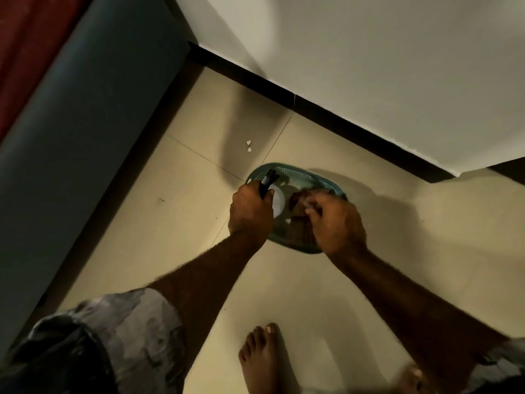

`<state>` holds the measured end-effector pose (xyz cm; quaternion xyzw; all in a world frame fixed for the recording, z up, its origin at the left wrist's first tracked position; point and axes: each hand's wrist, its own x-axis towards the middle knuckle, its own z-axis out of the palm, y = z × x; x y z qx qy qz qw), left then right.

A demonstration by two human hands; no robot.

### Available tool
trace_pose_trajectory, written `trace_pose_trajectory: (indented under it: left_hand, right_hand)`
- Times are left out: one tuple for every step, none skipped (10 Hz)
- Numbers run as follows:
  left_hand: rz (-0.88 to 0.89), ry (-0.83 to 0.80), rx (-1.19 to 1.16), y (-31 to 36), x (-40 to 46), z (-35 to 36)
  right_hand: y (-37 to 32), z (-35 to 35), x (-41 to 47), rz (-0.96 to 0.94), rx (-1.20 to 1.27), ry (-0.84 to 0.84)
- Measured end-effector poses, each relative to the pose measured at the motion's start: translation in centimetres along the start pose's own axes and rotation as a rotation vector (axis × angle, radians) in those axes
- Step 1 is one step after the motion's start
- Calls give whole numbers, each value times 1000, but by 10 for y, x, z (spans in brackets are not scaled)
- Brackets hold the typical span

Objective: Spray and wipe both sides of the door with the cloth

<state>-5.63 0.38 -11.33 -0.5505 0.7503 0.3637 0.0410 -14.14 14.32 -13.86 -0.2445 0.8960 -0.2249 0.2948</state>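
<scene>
A green plastic basket sits on the tiled floor near the wall. My left hand is closed around the black trigger head of a white spray bottle that stands in the basket's left part. My right hand is down in the basket's right part, its fingers pinching a dark brown cloth. The blue-grey door runs along the left side of the view, its bottom edge just above the floor. Most of the cloth is hidden under my right hand.
A white wall with a black skirting strip runs diagonally behind the basket. Small white scraps lie on the beige tiles. My bare feet stand at the bottom edge. A red surface shows beyond the door.
</scene>
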Motion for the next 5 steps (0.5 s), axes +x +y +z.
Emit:
trace_pose_trajectory:
  left_hand:
    - [22, -21, -12, -4, -2, 1]
    - [21, -18, -44, -9, -3, 1]
    - [31, -1, -50, -12, -6, 1]
    - [61, 5, -7, -8, -19, -5]
    - [123, 85, 66, -5, -35, -12]
  right_hand:
    - [-9, -5, 9, -23, 42, 114]
    - [-4, 5, 9, 64, -65, -215]
    - [5, 10, -12, -105, -388, -408]
    - [22, 11, -31, -186, -351, -379]
    - [22, 2, -44, -185, -318, -254]
